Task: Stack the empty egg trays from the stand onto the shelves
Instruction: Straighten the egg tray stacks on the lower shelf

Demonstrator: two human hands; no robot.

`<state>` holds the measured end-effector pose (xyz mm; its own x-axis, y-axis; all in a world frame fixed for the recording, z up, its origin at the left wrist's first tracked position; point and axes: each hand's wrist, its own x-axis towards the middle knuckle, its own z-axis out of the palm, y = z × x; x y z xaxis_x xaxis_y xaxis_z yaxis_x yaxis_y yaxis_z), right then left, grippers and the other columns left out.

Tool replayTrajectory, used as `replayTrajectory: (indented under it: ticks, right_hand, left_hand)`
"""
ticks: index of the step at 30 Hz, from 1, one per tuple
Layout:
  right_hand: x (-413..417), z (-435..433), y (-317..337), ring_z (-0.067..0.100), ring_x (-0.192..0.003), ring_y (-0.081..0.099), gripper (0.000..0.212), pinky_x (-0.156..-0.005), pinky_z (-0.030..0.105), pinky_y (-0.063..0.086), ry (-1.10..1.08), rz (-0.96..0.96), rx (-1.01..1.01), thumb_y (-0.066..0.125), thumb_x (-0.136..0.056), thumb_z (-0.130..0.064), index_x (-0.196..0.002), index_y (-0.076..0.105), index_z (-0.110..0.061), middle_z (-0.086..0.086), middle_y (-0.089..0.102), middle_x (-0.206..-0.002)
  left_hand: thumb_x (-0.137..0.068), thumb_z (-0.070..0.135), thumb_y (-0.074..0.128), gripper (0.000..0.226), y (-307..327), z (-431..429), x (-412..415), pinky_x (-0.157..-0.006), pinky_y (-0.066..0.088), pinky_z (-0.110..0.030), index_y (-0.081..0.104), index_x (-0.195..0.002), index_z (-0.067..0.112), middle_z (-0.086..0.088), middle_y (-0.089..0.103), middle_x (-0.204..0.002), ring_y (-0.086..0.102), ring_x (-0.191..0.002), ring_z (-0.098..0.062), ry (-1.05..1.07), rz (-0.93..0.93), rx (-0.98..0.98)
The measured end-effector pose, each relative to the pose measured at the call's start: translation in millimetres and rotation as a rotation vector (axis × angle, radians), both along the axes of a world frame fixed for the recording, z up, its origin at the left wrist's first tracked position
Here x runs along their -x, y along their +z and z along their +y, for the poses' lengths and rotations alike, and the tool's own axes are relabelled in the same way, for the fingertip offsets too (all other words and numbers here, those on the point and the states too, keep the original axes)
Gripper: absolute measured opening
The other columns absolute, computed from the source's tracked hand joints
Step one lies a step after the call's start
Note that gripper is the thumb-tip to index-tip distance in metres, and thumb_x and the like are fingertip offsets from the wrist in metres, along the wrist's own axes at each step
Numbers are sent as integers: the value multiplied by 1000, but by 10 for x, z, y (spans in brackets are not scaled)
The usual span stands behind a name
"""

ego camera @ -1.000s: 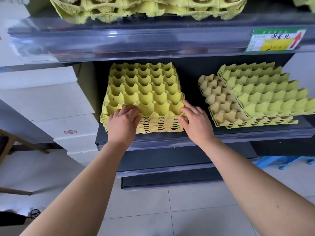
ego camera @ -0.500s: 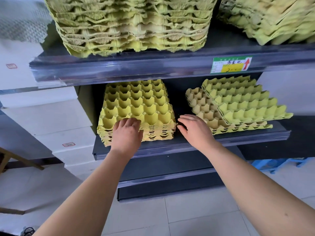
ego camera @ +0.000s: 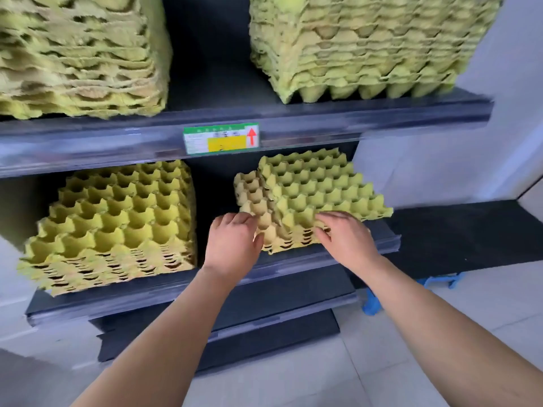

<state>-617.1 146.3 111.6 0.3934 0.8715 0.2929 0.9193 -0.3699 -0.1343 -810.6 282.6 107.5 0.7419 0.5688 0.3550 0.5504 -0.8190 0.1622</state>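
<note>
The upper shelf carries a tall pile of egg trays at its left end, flush with the front edge. Below it, the lower shelf carries the left stack, several yellow trays deep, with its front left corner hanging over the front edge of the shelf. A green and yellow price label with a red arrow is fixed near the middle of the upper shelf's front edge. The left hand is at the front left corner of the low stack, which lies on the right half of the lower shelf, near its front edge and well apart from the left stack. The fingers lie curled over the top of that corner and the thumb presses against its front side, so the hand pinches the corner. The top tray of the low stack is shifted to the right of the paler trays under it, and its right corner juts past the right end of the shelf. The right hand holds the front edge of the top tray, right of the left hand, with bent fingers on the upper face and the thumb against the front. A second tall pile stands at the right end of the upper shelf. A blue object lies on the tiled floor beside the shelf's right end; what it is cannot be told.
</note>
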Motion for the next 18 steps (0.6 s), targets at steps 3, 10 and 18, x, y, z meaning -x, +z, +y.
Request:
replayTrajectory:
  ticks: [3,10,18]
  right_hand:
    - [-608,-193,-23,28,-98,61,34,-75,34,50,-33,33,35,58,-89,-34,-112,63,-9,6,68,-107]
    - [-1548,-293,-182,31,-131,37,75,-106,40,31,-104,124,217,57,-82,-59,-138,41,-10,14,42,-141]
    - [-1908,-205,-240,32,-133,35,107,-109,41,32,-156,596,286,71,-67,-63,-150,14,-26,16,28,-146]
  left_hand:
    - [-91,36,57,41,-63,-256,-498,-96,39,-41,59,-127,15,-4,62,-125,56,-111,-31,32,35,128]
    - [-90,58,49,81,-250,-406,-1160,-99,43,-40,15,-153,22,-7,33,-151,42,-129,-32,251,199,390]
    - [-83,49,68,93,-325,-363,-1416,-73,47,-34,9,-152,28,-15,44,-138,58,-99,-28,361,86,656]
